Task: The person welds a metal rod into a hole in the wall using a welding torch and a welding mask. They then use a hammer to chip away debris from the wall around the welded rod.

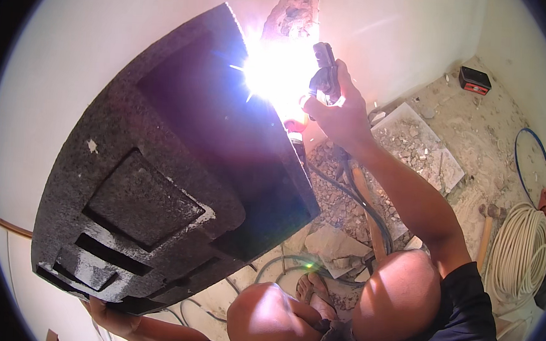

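Observation:
A big dark grey welding shield (146, 194), scuffed with pale patches, tilts across the left half of the head view. My left hand (111, 318) supports it at its lower edge; the fingers are mostly hidden behind it. My right hand (346, 115) is closed around a dark electrode holder (324, 67), up near the wall. Just left of that holder burns a blinding welding arc (279, 68), beside the shield's right edge. Its glare hides the rod tip and the metal being worked on. Broken masonry (292, 15) shows above the glare.
Rubble (334, 193) and a pale slab (421, 145) cover the floor ahead of my knees. Dark cables (359, 197) run through it. To the right lie a hammer (487, 230), a coil of cream cable (519, 248), a blue hose (518, 151) and a black-and-red box (475, 80).

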`<act>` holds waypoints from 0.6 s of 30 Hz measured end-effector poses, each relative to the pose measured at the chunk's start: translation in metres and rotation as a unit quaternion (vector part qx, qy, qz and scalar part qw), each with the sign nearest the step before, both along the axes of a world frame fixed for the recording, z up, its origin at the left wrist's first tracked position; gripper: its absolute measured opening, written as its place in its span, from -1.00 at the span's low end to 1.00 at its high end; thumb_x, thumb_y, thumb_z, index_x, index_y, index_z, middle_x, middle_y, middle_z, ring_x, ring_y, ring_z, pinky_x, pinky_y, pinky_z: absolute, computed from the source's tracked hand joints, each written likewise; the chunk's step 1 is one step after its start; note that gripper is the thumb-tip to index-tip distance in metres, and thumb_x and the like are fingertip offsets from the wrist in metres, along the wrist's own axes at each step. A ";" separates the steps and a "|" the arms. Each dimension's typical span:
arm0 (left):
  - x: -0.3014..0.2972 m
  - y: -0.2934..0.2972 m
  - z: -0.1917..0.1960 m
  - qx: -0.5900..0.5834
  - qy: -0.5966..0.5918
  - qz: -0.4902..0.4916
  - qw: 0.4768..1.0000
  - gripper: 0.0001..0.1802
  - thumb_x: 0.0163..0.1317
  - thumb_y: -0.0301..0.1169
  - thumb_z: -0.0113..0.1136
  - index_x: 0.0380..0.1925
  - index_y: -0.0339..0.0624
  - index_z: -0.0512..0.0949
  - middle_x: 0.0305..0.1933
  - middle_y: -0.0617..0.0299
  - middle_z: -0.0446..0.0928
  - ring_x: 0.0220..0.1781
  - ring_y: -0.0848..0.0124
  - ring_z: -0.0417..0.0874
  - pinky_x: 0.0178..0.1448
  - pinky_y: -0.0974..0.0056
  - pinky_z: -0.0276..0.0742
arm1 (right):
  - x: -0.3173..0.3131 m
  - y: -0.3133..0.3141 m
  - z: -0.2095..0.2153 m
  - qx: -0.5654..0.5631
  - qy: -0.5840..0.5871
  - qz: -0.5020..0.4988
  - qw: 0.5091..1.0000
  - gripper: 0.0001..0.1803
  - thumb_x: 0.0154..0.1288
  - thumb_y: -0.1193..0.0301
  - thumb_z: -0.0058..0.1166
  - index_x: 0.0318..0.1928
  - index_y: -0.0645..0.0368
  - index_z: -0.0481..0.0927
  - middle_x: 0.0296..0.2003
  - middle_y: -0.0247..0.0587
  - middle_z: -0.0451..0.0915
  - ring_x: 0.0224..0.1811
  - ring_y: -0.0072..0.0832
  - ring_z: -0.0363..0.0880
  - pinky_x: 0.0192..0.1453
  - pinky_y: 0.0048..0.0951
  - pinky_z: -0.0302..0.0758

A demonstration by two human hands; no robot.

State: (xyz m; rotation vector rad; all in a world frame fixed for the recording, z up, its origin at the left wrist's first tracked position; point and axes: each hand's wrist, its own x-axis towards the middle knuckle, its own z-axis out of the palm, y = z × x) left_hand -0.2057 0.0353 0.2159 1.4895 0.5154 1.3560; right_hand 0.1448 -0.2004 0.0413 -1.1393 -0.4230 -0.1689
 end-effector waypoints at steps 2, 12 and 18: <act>-0.003 0.005 -0.001 0.011 0.003 -0.006 1.000 -0.36 0.07 -0.21 0.02 0.14 -0.32 0.28 0.06 -0.09 0.38 -0.03 0.00 0.51 -0.29 -0.10 0.55 | -0.001 -0.003 0.003 -0.082 0.015 -0.025 0.996 -0.50 0.06 0.40 0.16 0.03 0.21 0.32 -0.28 -0.32 0.47 -0.27 -0.63 0.45 -0.19 -0.56 0.45; -0.007 0.005 0.000 0.023 0.003 -0.044 0.999 -0.38 0.08 -0.32 0.02 0.16 -0.38 0.25 0.10 -0.03 0.37 0.11 0.12 0.42 0.14 0.03 0.33 | 0.000 -0.003 0.008 -0.143 -0.022 -0.079 0.986 -0.27 0.01 0.35 0.21 0.19 0.29 0.22 -0.31 -0.34 0.47 -0.28 -0.66 0.40 -0.19 -0.57 0.40; 0.002 -0.003 -0.001 0.047 -0.015 -0.004 0.999 -0.42 0.11 -0.40 -0.04 0.16 -0.43 0.24 0.08 -0.07 0.38 0.08 0.13 0.45 0.11 0.06 0.37 | -0.010 0.000 0.021 -0.113 -0.005 -0.058 0.992 -0.24 0.00 0.32 0.22 0.20 0.32 0.22 -0.25 -0.28 0.49 -0.20 -0.57 0.42 -0.06 -0.53 0.39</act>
